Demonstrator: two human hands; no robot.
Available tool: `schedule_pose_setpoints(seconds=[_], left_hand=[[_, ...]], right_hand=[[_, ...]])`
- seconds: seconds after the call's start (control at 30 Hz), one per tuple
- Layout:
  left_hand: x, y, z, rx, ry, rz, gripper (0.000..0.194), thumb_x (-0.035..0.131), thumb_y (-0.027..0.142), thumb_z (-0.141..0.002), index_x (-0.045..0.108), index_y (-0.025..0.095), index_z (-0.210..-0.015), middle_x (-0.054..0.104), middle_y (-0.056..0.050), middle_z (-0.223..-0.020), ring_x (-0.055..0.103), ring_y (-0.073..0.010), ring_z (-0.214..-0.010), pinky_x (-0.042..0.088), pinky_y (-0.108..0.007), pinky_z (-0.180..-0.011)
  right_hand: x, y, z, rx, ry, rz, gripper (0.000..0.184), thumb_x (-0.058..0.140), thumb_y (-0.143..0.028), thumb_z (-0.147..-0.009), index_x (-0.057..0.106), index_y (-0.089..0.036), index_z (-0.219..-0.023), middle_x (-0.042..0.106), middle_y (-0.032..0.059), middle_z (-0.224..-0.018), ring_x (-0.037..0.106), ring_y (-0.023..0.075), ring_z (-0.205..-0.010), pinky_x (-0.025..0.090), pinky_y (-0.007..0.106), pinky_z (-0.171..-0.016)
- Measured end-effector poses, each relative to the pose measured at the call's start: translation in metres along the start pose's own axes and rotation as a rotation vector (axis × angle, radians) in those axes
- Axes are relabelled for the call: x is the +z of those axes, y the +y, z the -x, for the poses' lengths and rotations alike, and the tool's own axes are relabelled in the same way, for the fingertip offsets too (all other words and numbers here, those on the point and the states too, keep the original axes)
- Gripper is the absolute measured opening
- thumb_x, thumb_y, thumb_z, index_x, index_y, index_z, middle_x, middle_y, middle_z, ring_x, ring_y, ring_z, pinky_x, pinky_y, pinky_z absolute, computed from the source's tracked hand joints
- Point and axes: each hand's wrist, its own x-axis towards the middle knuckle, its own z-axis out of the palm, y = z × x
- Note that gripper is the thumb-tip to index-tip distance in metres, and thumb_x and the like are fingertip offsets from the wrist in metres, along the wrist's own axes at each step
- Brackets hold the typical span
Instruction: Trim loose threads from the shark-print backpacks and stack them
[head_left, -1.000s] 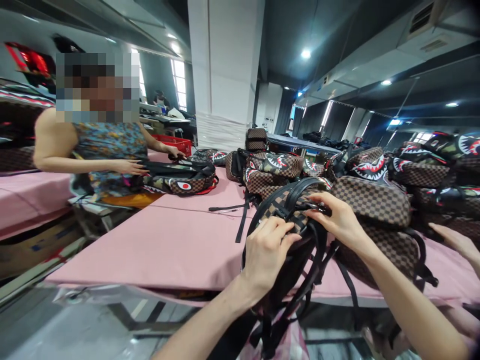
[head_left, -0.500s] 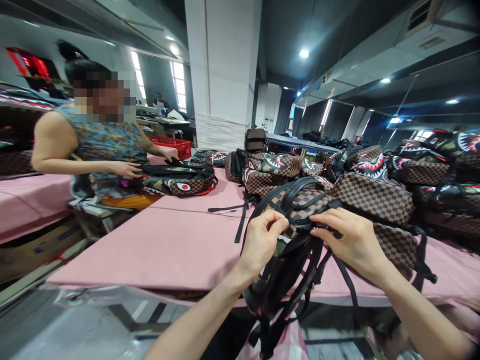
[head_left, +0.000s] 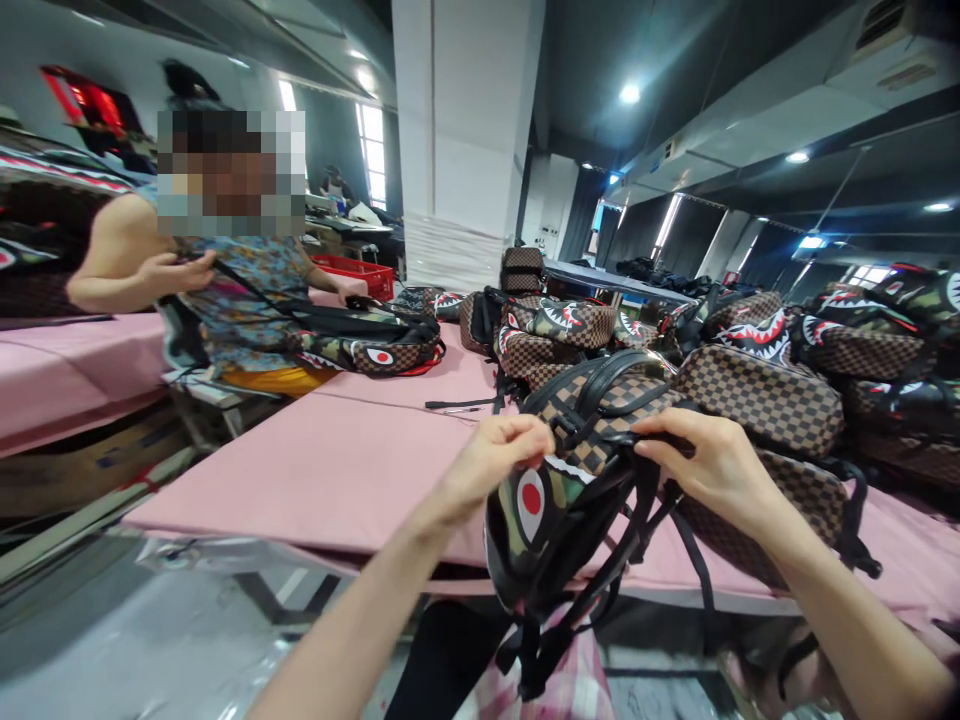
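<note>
A brown-and-black checkered backpack (head_left: 555, 400) leans at the table's front edge, its black straps hanging down toward my lap. On its camouflage side a red-and-white eye patch (head_left: 531, 505) shows. My right hand (head_left: 701, 450) pinches the black trim near the top of the back panel between thumb and fingers. Just left of the backpack's top, my left hand (head_left: 514, 440) is closed with its fingertips pressed together; whatever they hold, if anything, is too small to make out.
A pink-covered table (head_left: 337, 470) spreads out ahead. Piled checkered backpacks (head_left: 765, 400) with shark-mouth patches stand at the right and behind. Across the table a person handles another backpack (head_left: 375, 350). A red crate (head_left: 352, 275) and a white pillar (head_left: 465, 140) stand farther back.
My left hand has moved left, away from my right hand, uncovering the eye patch. My right hand stays at the trim. The other person's hand has risen, pulling up a strap.
</note>
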Motion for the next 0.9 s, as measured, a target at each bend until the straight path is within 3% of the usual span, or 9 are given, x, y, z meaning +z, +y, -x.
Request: schedule_pose_setpoints(seconds=[0.03,0.1,0.17,0.2,0.33,0.43,0.6,0.77,0.9], left_hand=[[-0.013,-0.002,0.002,-0.020,-0.035,-0.074,0.044,0.044,0.046,-0.083,0.059,0.017,-0.053,0.056,-0.002,-0.054,0.051,-0.0126,-0.054,0.042,-0.025,-0.058],[-0.030,-0.008,0.004,0.021,0.077,-0.285,0.046,0.041,0.047,-0.085,0.065,0.017,-0.059,0.063,-0.005,-0.065,0.058,-0.0164,-0.066,0.045,-0.029,-0.067],[-0.031,-0.013,0.005,0.144,0.259,-0.439,0.027,0.049,0.038,-0.083,0.069,0.019,-0.077,0.066,-0.006,-0.084,0.059,-0.0181,-0.083,0.045,-0.030,-0.079],[-0.027,-0.015,0.004,0.201,0.287,-0.463,0.019,0.054,0.031,-0.081,0.068,0.020,-0.087,0.065,-0.005,-0.092,0.058,-0.0179,-0.089,0.044,-0.030,-0.082],[0.001,-0.021,-0.005,0.312,0.169,-0.477,0.036,0.065,0.019,-0.072,0.060,0.021,-0.108,0.058,-0.005,-0.106,0.054,-0.0181,-0.100,0.044,-0.031,-0.088],[0.011,-0.021,-0.011,0.357,0.165,-0.548,0.039,0.072,0.019,-0.066,0.061,0.021,-0.104,0.056,-0.005,-0.103,0.052,-0.0200,-0.102,0.042,-0.034,-0.090],[0.011,-0.023,-0.013,0.386,0.183,-0.524,0.031,0.071,0.015,-0.066,0.061,0.021,-0.095,0.056,-0.003,-0.097,0.053,-0.0188,-0.097,0.043,-0.033,-0.086],[0.011,-0.028,-0.013,0.411,0.224,-0.501,0.030,0.069,0.016,-0.069,0.060,0.019,-0.097,0.055,-0.004,-0.097,0.053,-0.0183,-0.095,0.043,-0.032,-0.084],[0.014,-0.026,-0.013,0.425,0.207,-0.529,0.027,0.068,0.017,-0.068,0.058,0.018,-0.094,0.056,-0.004,-0.095,0.053,-0.0193,-0.094,0.043,-0.034,-0.084]], right_hand=[[0.001,0.005,0.000,0.027,-0.025,-0.064,0.014,0.058,-0.030,-0.082,0.067,-0.023,-0.091,0.071,0.0017,-0.090,0.066,0.0194,-0.083,0.049,0.028,-0.074],[0.003,0.013,0.000,0.062,-0.060,-0.162,0.019,0.057,-0.033,-0.082,0.065,-0.022,-0.095,0.070,0.0040,-0.095,0.065,0.0219,-0.088,0.050,0.031,-0.077],[0.005,0.018,0.001,0.074,-0.070,-0.212,0.022,0.057,-0.035,-0.082,0.064,-0.021,-0.097,0.069,0.0055,-0.098,0.064,0.0235,-0.092,0.050,0.032,-0.078],[0.006,0.019,0.001,0.077,-0.068,-0.223,0.023,0.057,-0.036,-0.082,0.064,-0.020,-0.097,0.069,0.0057,-0.099,0.064,0.0237,-0.094,0.050,0.032,-0.078],[0.009,0.023,0.002,0.106,-0.069,-0.238,0.025,0.056,-0.037,-0.082,0.062,-0.020,-0.099,0.068,0.0049,-0.100,0.065,0.0212,-0.089,0.051,0.030,-0.076],[0.010,0.020,0.004,0.101,-0.051,-0.227,0.028,0.058,-0.037,-0.081,0.060,-0.020,-0.102,0.067,0.0048,-0.100,0.064,0.0198,-0.087,0.051,0.029,-0.075],[0.019,-0.009,-0.007,-0.079,-0.037,-0.032,0.041,0.063,-0.031,-0.077,0.056,-0.024,-0.117,0.068,0.0037,-0.100,0.065,0.0176,-0.082,0.048,0.025,-0.071],[0.027,-0.036,-0.026,-0.134,-0.136,0.351,0.018,0.061,-0.029,-0.074,0.064,-0.025,-0.092,0.069,0.0021,-0.072,0.064,0.0191,-0.064,0.035,0.025,-0.051],[0.023,-0.032,-0.025,-0.039,-0.136,0.274,0.006,0.056,-0.022,-0.073,0.057,-0.023,-0.079,0.065,-0.0011,-0.064,0.061,0.0173,-0.057,0.032,0.024,-0.050]])
